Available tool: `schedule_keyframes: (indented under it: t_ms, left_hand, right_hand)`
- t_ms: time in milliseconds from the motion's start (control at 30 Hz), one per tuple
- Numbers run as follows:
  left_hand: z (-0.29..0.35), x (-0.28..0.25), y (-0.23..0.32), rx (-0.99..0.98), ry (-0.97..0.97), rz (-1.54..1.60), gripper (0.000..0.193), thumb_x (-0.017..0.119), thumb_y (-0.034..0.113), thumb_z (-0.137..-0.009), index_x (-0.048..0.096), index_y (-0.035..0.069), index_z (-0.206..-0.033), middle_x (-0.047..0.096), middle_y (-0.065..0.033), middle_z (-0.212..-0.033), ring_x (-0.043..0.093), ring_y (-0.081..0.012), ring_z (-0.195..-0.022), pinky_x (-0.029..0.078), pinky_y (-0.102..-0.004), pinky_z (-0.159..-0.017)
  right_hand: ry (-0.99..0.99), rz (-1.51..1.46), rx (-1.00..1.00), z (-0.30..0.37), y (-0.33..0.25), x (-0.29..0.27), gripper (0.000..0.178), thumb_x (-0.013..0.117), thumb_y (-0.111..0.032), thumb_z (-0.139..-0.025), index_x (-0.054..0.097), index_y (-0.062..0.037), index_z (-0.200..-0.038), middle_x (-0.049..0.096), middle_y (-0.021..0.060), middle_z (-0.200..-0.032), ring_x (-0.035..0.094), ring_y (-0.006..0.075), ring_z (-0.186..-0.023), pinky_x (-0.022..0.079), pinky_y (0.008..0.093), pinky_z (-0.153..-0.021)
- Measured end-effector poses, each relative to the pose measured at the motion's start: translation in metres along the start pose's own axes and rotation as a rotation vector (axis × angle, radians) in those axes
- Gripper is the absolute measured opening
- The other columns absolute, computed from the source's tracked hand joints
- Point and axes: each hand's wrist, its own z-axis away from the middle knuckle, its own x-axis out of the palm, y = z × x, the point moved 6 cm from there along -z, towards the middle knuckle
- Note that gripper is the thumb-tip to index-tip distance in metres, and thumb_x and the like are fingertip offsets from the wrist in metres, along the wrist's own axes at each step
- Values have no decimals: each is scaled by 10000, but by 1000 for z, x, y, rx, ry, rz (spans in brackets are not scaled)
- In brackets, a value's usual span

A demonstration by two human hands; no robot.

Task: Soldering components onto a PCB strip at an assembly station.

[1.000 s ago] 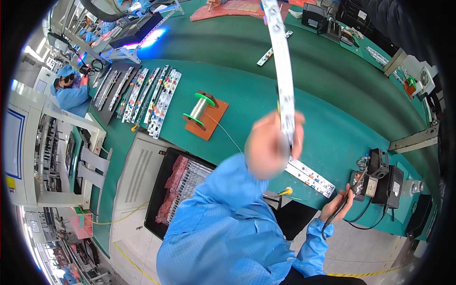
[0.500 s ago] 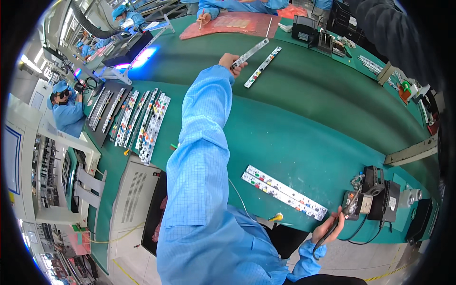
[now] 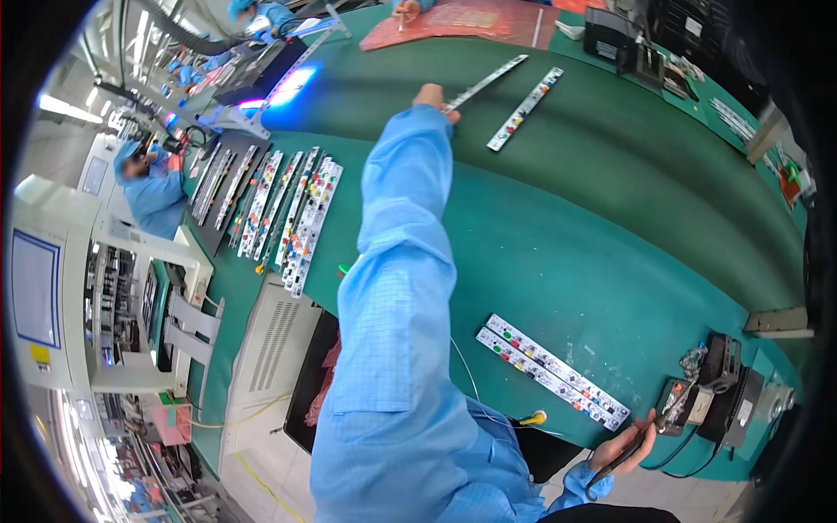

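Observation:
My left hand (image 3: 431,96) is stretched far out over the dark green strip of the bench, fingers closed on one end of a narrow circuit board strip (image 3: 490,80), seen nearly edge-on. Just right of it another board strip (image 3: 525,109) with coloured parts lies flat. Low at the right, my right hand (image 3: 624,448) grips a soldering iron (image 3: 614,465) by its dark handle, the cord curving down below the hand. Two white board strips (image 3: 558,370) with red, green and yellow parts lie side by side near that hand.
A soldering station (image 3: 720,363) with a holder and cables stands at the right. Several populated board strips (image 3: 305,228) lie in rows at the left, beside a glowing lamp (image 3: 292,87). At the far side a co-worker's hand (image 3: 406,10) rests by a pink sheet (image 3: 471,33).
The whole view has shifted, so the bench appears further right and lower. The strip in my left hand has tilted and now shows its edge. My right hand keeps its hold near the soldering station.

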Motion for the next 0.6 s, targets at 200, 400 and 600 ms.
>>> schedule_keyframes:
  t_ms: [200, 400, 600]
  left_hand:
    - [13, -39, 1, -330, 324, 525, 260, 428, 85, -885, 514, -107, -1037, 570, -226, -876, 609, -300, -647, 595, -378, -584]
    - [14, -44, -8, -362, 182, 752, 181, 388, -47, -872, 530, -142, -933, 563, -219, -836, 613, -297, -700, 595, -383, -630]
    - [14, -68, 3, -200, 314, 753, 148, 462, -27, -883, 550, -128, -946, 570, -203, -839, 617, -278, -723, 593, -350, -635]
  right_hand:
    - [-2, 1, -28, -1, -3, 1, 330, 398, 57, -923, 435, 15, -1249, 533, 234, -1252, 553, 253, -1030, 442, 336, -894]
    - [13, -7, 21, 1, -6, -1, 335, 400, 63, -914, 444, 12, -1242, 540, 231, -1244, 553, 238, -987, 445, 334, -882]
    - [12, -3, 9, 0, -5, -2, 349, 390, 77, -905, 448, 8, -1242, 545, 225, -1239, 548, 227, -946, 445, 330, -866]
